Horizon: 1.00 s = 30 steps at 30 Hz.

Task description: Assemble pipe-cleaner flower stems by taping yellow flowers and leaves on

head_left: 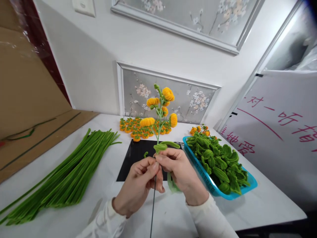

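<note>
Upright in front of me is a handmade flower stem (153,201) with several yellow-orange fuzzy blooms (147,122) at its top and green leaves (160,146) just above my fingers. My left hand (141,181) pinches the thin dark stem from the left. My right hand (177,168) is closed at the base of the leaves, its thumb and finger touching the left fingertips. A pale green strip of tape (172,185) hangs below my right hand; its upper end is hidden. Behind both hands lies a black mat (126,167).
On the left lies a bundle of green pipe cleaners (71,178). A blue basket (231,197) of green fuzzy leaves (220,162) stands on the right. Several small orange flowers (133,127) line the table's back, near the wall (99,79). A whiteboard (277,132) with red writing leans at right.
</note>
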Available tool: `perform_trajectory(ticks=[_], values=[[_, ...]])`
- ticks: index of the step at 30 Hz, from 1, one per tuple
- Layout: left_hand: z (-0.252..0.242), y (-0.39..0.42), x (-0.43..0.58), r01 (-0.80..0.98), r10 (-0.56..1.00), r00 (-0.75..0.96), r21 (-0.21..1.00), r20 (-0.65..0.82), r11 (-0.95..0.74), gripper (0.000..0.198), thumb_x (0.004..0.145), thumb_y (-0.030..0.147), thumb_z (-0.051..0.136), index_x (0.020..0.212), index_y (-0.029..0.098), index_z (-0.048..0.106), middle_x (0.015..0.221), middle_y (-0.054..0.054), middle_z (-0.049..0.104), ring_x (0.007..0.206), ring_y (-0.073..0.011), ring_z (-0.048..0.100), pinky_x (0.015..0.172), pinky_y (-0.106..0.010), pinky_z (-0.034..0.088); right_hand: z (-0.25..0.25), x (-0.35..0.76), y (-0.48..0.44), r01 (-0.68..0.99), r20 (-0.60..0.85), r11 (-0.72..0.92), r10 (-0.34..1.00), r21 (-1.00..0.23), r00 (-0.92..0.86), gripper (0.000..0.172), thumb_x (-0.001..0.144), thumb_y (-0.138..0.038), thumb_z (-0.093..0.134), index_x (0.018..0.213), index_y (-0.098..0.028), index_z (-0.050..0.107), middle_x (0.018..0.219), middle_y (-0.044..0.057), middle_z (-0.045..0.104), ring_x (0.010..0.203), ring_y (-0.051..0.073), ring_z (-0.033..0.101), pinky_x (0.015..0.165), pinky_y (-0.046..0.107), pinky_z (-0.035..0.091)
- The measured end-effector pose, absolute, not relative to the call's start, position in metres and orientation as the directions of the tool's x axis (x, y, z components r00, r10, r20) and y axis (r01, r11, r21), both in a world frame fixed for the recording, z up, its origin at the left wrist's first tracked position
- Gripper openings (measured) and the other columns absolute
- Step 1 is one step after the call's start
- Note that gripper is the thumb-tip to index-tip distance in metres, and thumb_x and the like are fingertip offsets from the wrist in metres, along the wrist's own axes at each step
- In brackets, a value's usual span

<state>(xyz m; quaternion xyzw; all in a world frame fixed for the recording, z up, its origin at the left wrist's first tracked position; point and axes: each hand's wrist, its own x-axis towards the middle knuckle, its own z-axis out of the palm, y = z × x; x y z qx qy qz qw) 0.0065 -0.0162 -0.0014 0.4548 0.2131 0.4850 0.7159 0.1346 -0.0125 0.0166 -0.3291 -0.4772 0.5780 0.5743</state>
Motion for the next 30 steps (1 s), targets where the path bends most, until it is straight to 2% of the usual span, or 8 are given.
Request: perform_trajectory(ticks=[3, 7, 11, 14, 16, 18, 25, 30], values=[[-0.001, -0.017, 0.006, -0.546, 0.878, 0.46, 0.823, 0.133, 0.161, 0.023, 0.082, 0.025, 0.063, 0.063, 0.013, 0.06, 0.055, 0.002, 0.057, 0.037, -0.0055, 0.047, 0.042, -0.022, 0.051, 0.016, 0.136, -0.012, -0.357, 0.193, 0.104, 0.955, -0.928, -0.224, 0.019, 0.072, -0.031, 0.071, 0.063, -0.015, 0.066, 0.053, -0.004, 0.047, 0.046, 0.006, 0.03, 0.045, 0.023, 0.022], [-0.002, -0.018, 0.005, -0.586, 0.862, 0.485, 0.785, 0.145, 0.198, 0.021, 0.081, 0.025, 0.064, 0.064, 0.014, 0.06, 0.052, 0.003, 0.055, 0.035, -0.0043, 0.042, 0.039, -0.02, 0.049, 0.017, 0.135, -0.012, -0.374, 0.247, 0.151, 0.943, -0.915, -0.223, 0.018, 0.073, -0.028, 0.07, 0.062, -0.016, 0.064, 0.055, -0.004, 0.046, 0.049, 0.007, 0.032, 0.046, 0.023, 0.023], [-0.003, -0.019, 0.005, -0.51, 0.877, 0.454, 0.853, 0.156, 0.112, 0.026, 0.083, 0.031, 0.061, 0.063, 0.015, 0.057, 0.051, 0.003, 0.055, 0.037, -0.0065, 0.045, 0.045, -0.026, 0.053, 0.016, 0.133, -0.014, -0.343, 0.279, 0.213, 0.948, -0.915, -0.157, 0.016, 0.075, -0.026, 0.068, 0.064, -0.016, 0.063, 0.055, -0.003, 0.051, 0.05, 0.009, 0.042, 0.049, 0.024, 0.031], [-0.002, -0.016, 0.005, -0.408, 0.934, 0.31, 0.912, 0.179, -0.039, 0.02, 0.082, 0.034, 0.063, 0.072, 0.016, 0.061, 0.063, 0.0, 0.061, 0.055, -0.0119, 0.057, 0.055, -0.026, 0.055, 0.014, 0.133, -0.016, -0.285, 0.28, 0.239, 0.953, -0.928, -0.115, 0.015, 0.077, -0.027, 0.065, 0.067, -0.017, 0.064, 0.053, -0.003, 0.051, 0.048, 0.01, 0.044, 0.048, 0.024, 0.033], [-0.001, -0.013, 0.005, -0.423, 0.961, 0.189, 0.9, 0.202, -0.106, 0.015, 0.079, 0.033, 0.066, 0.079, 0.019, 0.062, 0.076, 0.0, 0.063, 0.071, -0.0145, 0.061, 0.059, -0.025, 0.055, 0.014, 0.133, -0.017, -0.23, 0.298, 0.275, 0.952, -0.934, -0.073, 0.012, 0.075, -0.026, 0.066, 0.067, -0.017, 0.066, 0.058, -0.002, 0.054, 0.054, 0.011, 0.047, 0.052, 0.025, 0.036], [0.0, -0.009, 0.004, -0.479, 0.971, 0.115, 0.868, 0.211, -0.132, 0.012, 0.078, 0.031, 0.068, 0.082, 0.022, 0.063, 0.081, 0.001, 0.063, 0.078, -0.0149, 0.06, 0.064, -0.026, 0.055, 0.013, 0.132, -0.017, -0.188, 0.307, 0.293, 0.95, -0.937, -0.049, 0.011, 0.074, -0.025, 0.067, 0.065, -0.017, 0.067, 0.063, -0.001, 0.056, 0.062, 0.012, 0.048, 0.059, 0.026, 0.038], [0.003, -0.003, -0.001, -0.597, 0.985, 0.11, 0.801, 0.132, -0.041, 0.015, 0.075, 0.021, 0.07, 0.09, 0.019, 0.068, 0.08, -0.002, 0.066, 0.071, -0.0134, 0.058, 0.065, -0.025, 0.052, 0.006, 0.127, -0.016, -0.231, 0.236, 0.204, 0.964, -0.951, -0.12, 0.019, 0.072, -0.03, 0.069, 0.059, -0.018, 0.063, 0.054, -0.004, 0.044, 0.053, 0.009, 0.031, 0.051, 0.025, 0.026], [0.005, -0.007, -0.002, -0.621, 0.975, 0.143, 0.782, 0.169, -0.045, 0.025, 0.076, 0.019, 0.068, 0.101, 0.022, 0.065, 0.08, -0.001, 0.066, 0.074, -0.0138, 0.057, 0.068, -0.024, 0.048, 0.002, 0.134, -0.014, -0.28, 0.189, 0.12, 0.953, -0.953, -0.236, 0.017, 0.075, -0.031, 0.067, 0.067, -0.016, 0.067, 0.05, -0.006, 0.034, 0.049, 0.008, 0.02, 0.048, 0.026, 0.013]])
